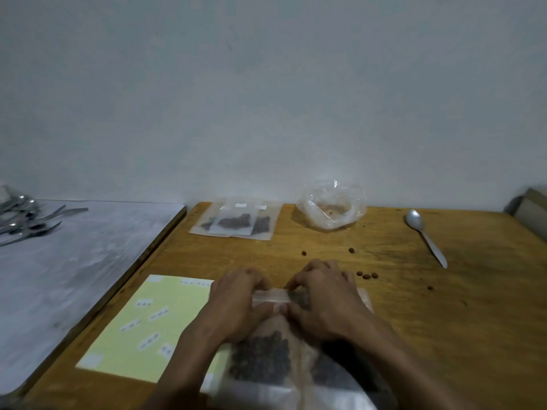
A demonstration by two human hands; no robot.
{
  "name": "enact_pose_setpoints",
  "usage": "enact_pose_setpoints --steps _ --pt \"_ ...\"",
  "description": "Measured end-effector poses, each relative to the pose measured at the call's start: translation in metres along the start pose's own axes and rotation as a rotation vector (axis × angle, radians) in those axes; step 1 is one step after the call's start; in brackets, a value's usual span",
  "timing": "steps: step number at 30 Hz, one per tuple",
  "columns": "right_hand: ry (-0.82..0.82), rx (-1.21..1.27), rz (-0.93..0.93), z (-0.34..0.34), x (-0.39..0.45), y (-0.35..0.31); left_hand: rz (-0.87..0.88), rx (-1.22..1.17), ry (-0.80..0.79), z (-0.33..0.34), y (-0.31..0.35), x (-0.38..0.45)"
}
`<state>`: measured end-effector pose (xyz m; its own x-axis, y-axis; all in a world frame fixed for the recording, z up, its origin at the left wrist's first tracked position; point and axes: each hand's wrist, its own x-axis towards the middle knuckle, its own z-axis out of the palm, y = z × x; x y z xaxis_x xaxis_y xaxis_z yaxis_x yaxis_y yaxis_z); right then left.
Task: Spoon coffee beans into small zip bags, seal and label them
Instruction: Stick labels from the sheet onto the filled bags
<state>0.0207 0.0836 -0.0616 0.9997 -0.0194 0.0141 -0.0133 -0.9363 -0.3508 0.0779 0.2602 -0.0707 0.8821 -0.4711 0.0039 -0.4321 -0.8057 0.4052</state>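
A clear zip bag [266, 359] with dark coffee beans lies flat on the wooden table [444, 321], its zip strip toward the wall. My left hand [236, 303] and my right hand [322, 297] pinch that strip side by side, fingers curled over it, thumbs under. More bean-filled bags lie under my right wrist. A yellow sheet [142, 327] with several small white labels lies to the left. Filled, labelled bags [236, 221] are stacked near the wall. A metal spoon [426, 236] lies at the far right.
A crumpled clear plastic bag [331, 208] sits by the wall. Loose beans [367, 275] are scattered beyond my right hand. A grey surface [74, 261] adjoins the table on the left, with several spoons [23, 220] on it.
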Motion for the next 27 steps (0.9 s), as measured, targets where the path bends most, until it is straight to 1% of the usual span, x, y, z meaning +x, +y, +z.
enact_pose_setpoints --steps 3,7,9,10,13,15,17,20,22,25,27 --pt "0.010 0.021 -0.008 0.006 0.006 -0.004 -0.024 -0.025 0.018 0.001 -0.001 0.001" --pt "0.033 0.149 0.012 0.010 0.017 -0.003 -0.061 -0.048 0.164 0.004 -0.002 0.007" --pt "0.101 0.246 0.027 0.010 0.023 -0.003 -0.050 -0.092 0.211 0.004 -0.006 0.009" --pt "0.139 0.344 0.046 0.009 0.025 -0.003 -0.030 -0.140 0.244 0.003 -0.009 0.010" --pt "0.214 0.781 0.109 0.003 0.034 -0.011 -0.008 -0.340 0.380 -0.009 -0.013 0.010" --pt "0.246 1.015 0.142 -0.004 0.039 -0.017 -0.081 -0.528 0.475 -0.021 -0.010 0.007" --pt "0.248 1.156 0.132 -0.012 0.044 -0.024 -0.177 -0.782 0.467 -0.031 -0.010 0.004" --pt "0.233 1.251 0.094 -0.024 0.049 -0.033 -0.231 -1.125 0.318 -0.041 -0.015 -0.002" --pt "0.262 1.278 0.066 -0.026 0.052 -0.039 -0.241 -1.271 0.286 -0.045 -0.020 -0.005" --pt "0.294 1.233 0.039 -0.025 0.057 -0.050 -0.247 -1.363 0.355 -0.050 -0.023 -0.004" --pt "0.296 1.199 0.041 -0.023 0.058 -0.058 -0.266 -1.354 0.463 -0.055 -0.024 -0.003"
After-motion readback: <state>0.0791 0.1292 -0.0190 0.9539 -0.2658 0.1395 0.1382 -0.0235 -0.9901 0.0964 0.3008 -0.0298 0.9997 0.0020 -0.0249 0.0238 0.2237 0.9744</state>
